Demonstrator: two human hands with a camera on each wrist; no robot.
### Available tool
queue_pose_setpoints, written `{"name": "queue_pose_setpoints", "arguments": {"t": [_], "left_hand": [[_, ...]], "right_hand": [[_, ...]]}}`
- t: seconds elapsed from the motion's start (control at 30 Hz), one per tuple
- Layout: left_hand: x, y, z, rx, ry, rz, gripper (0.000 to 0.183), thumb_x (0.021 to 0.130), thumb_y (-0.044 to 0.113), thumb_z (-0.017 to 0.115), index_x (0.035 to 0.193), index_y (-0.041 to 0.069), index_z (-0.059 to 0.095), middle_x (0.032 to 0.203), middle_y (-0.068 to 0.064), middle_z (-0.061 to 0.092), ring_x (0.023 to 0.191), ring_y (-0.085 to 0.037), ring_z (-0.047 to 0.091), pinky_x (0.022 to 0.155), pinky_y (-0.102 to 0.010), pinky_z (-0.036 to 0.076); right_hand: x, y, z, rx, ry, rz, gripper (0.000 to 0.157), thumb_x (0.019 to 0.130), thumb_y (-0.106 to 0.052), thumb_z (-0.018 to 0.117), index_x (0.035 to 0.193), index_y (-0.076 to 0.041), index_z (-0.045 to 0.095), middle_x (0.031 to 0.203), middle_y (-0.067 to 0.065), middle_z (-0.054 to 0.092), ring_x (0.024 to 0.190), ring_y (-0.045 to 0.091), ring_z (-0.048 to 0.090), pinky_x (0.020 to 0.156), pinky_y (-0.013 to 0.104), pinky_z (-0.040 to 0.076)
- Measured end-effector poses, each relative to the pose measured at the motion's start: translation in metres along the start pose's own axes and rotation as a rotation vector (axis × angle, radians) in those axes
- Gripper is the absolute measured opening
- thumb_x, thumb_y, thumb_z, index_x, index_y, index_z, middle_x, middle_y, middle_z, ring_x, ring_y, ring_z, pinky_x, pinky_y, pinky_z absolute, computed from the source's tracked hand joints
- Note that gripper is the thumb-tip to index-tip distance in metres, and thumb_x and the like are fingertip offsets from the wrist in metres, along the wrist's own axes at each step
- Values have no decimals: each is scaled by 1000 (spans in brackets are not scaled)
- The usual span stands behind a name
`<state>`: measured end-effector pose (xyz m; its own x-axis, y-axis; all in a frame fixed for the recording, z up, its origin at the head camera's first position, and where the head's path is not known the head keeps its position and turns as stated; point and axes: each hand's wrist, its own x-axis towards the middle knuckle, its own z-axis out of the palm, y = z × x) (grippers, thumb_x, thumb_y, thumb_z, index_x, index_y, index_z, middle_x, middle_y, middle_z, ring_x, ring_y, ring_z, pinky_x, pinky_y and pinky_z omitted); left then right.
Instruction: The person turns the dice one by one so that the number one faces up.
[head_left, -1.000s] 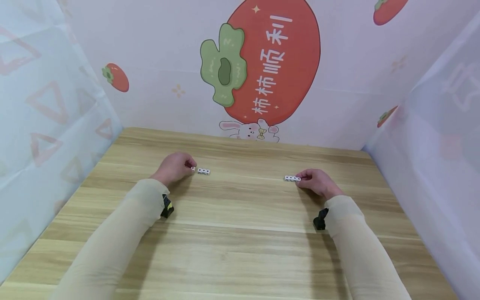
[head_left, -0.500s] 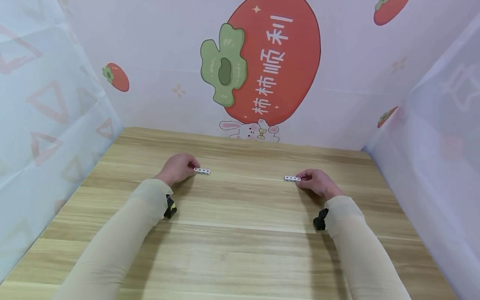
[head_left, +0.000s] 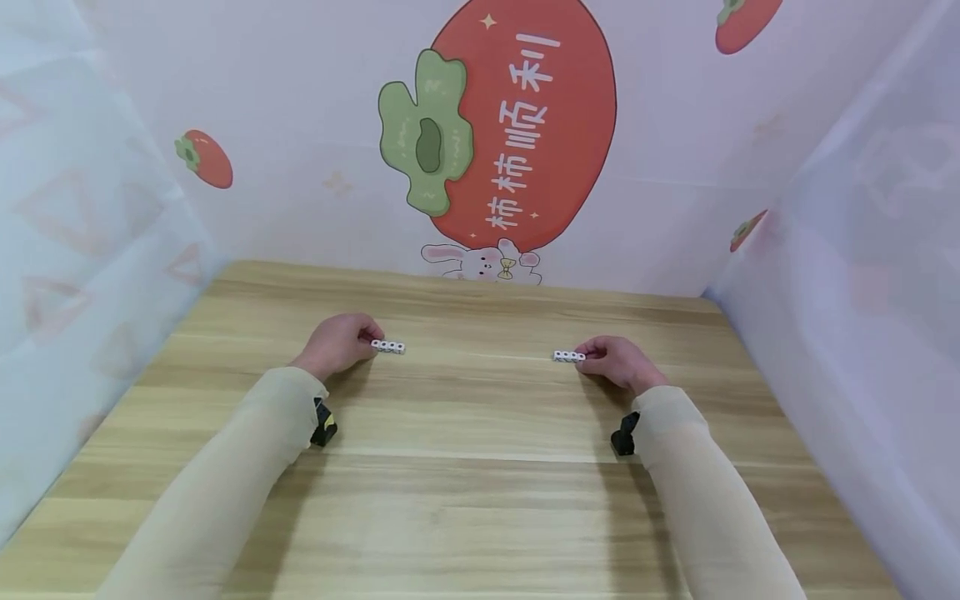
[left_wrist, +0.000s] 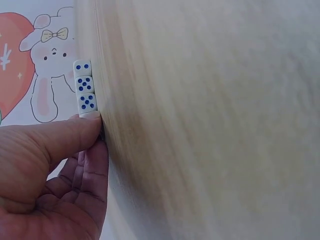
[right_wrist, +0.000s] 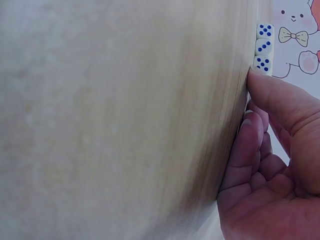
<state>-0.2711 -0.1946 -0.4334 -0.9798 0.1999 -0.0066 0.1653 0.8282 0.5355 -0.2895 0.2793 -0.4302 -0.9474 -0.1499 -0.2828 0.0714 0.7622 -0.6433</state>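
Observation:
Toward the back of the table, my left hand (head_left: 335, 343) pinches the near end of a short row of white dice (head_left: 390, 347) between thumb and fingers. In the left wrist view the thumb covers most of the end die, while the dice (left_wrist: 85, 84) beyond it show blue pips. To the right, a second row of white dice (head_left: 567, 357) lies in line, its outer end between the thumb and fingers of my right hand (head_left: 618, 362). Blue pips also show on these dice (right_wrist: 263, 47) in the right wrist view, where the thumb hides the end die.
Both rows lie on a wood-grain table (head_left: 450, 500), with a gap of bare wood between them. A white back wall sheet (head_left: 300, 217) with printed persimmons and a rabbit rises behind. Pale sheets stand on both sides. Dark wrist cameras (head_left: 324, 423) sit under the cuffs.
My left hand has brought a single die rightward against the end of the left row, making it longer. The right hand keeps its place at its row; the head view has shifted slightly.

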Motion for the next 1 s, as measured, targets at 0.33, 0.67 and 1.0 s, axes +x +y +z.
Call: {"name": "queue_pose_setpoints", "arguments": {"t": [0.33, 0.67, 1.0], "left_hand": [[-2, -4, -2, 8, 3, 14, 22, 89, 2, 75, 110, 2, 75, 102, -12, 74, 92, -26, 63, 90, -47, 49], [-3, -3, -1, -2, -1, 2, 20, 89, 3, 74, 109, 3, 74, 102, -12, 73, 93, -26, 63, 90, -47, 49], [-3, 0, 1, -40, -13, -38, 23, 91, 4, 75, 114, 1, 72, 108, -15, 73, 100, -29, 66, 95, -48, 50]], "right_hand": [[2, -4, 1, -9, -8, -16, 23, 99, -17, 72, 120, -7, 69, 111, 10, 66, 100, 25, 54, 96, 41, 41], [3, -3, 2, -1, -11, -18, 24, 99, -17, 72, 121, -8, 70, 112, 10, 66, 101, 25, 54, 96, 41, 41], [1, -3, 3, 14, -11, 1, 25, 99, -19, 72, 122, -9, 69, 116, 11, 65, 105, 27, 54, 102, 47, 39]]}}
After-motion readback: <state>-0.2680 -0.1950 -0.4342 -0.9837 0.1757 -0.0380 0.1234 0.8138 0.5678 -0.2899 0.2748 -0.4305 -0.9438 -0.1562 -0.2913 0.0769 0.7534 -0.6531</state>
